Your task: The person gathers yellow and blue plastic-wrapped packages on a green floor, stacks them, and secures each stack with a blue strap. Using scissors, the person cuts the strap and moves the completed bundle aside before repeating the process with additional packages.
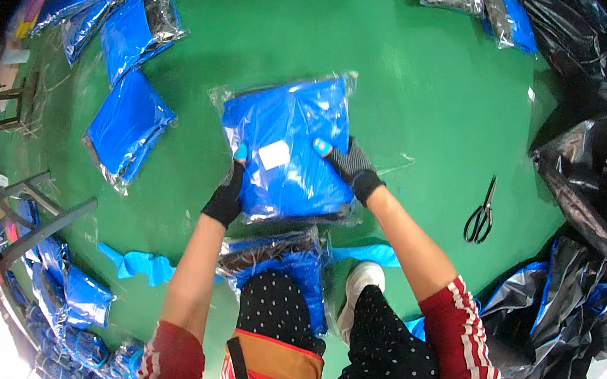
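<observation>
Between my hands is a blue folded package in a clear plastic bag [290,176], with a small white label on its face. My left hand [230,191], in a dark glove with blue showing at the thumb tip, grips its left edge. On the right edge, my gloved right hand [352,167] holds it with the thumb on top and the fingers hidden underneath. Below it, by my knee, lies another bagged package [314,283], blue and black, partly covered by my leg.
Black scissors [480,222] lie on the green floor [426,75] at the right. Black sheeting with blue edging [589,173] is heaped along the far right. More bagged blue packages [128,124] lie at the left. A light-blue strip [144,267] and a metal frame [45,232] are at lower left.
</observation>
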### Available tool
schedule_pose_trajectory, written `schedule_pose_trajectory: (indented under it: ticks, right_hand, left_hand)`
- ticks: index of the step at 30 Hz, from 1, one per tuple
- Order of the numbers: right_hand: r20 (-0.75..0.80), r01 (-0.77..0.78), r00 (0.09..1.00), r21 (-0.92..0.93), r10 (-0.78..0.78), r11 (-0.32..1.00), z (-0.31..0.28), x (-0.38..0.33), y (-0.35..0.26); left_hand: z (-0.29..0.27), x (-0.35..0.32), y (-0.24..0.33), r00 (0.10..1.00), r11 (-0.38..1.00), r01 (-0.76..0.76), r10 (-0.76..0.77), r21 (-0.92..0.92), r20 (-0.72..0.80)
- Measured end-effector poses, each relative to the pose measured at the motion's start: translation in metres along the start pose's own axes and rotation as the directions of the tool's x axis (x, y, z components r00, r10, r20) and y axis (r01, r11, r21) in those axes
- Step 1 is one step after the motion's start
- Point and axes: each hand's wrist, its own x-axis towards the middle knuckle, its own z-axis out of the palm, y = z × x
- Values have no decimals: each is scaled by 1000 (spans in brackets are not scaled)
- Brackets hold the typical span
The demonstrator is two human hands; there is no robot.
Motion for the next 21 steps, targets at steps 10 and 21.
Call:
schedule_pose_trajectory:
  ticks: [10,21]
  right_hand:
    - [3,438,891,260,-454,861,-26,-105,-71]
    - [230,53,964,317,-131,947,69,-285,64]
  left_hand:
    - [15,-107,50,831,762,-551,537,340,143]
    - [-103,-346,-146,996,885,41,2,-463,91]
